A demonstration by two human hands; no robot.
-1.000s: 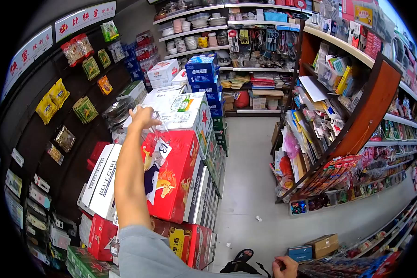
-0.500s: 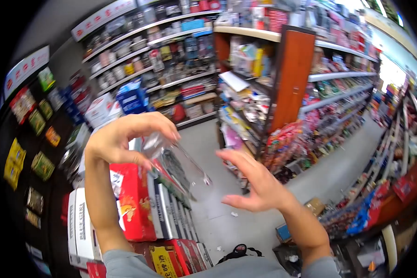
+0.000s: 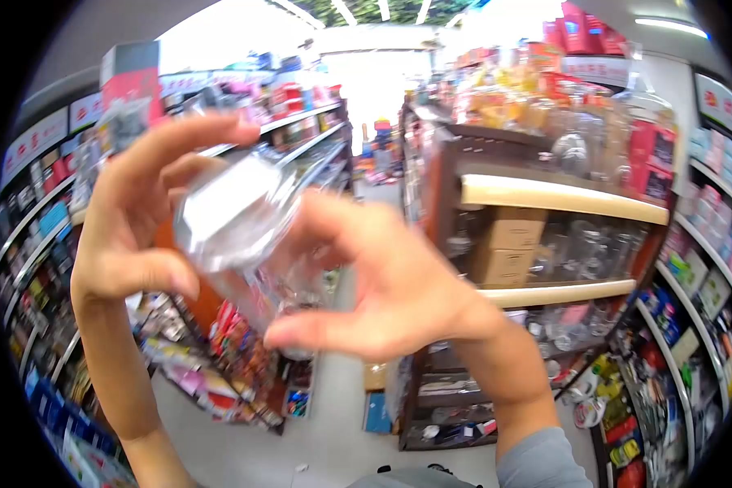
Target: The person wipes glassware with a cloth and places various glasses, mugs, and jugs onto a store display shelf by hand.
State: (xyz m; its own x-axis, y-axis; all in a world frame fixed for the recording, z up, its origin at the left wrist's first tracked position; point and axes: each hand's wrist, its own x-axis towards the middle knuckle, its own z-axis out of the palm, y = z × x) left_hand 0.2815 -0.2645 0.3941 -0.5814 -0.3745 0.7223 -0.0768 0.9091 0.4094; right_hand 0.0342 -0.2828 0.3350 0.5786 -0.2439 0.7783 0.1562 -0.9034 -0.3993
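A clear see-through container (image 3: 244, 211), a jar or cup by its look, is tilted in front of me with a bright, faceted end toward the upper left. My right hand (image 3: 382, 285) grips its body from the right, thumb below and fingers above. Around the faceted end curves my left hand (image 3: 138, 211), thumb and fingers spread apart; whether a fingertip touches the container I cannot tell. Motion blur smears the right hand and the container.
Ahead on the right stands a shelf unit (image 3: 561, 195) with glassware and brown cardboard boxes (image 3: 512, 244). Packed shelves (image 3: 699, 244) line the far right, more goods the left. A blue box (image 3: 377, 412) sits on the grey floor (image 3: 333, 431) of the aisle.
The view has swung right, from stacked boxes to the glassware shelf. The container, earlier between my left thumb and fingers, is now in my right hand, which was open and apart from it.
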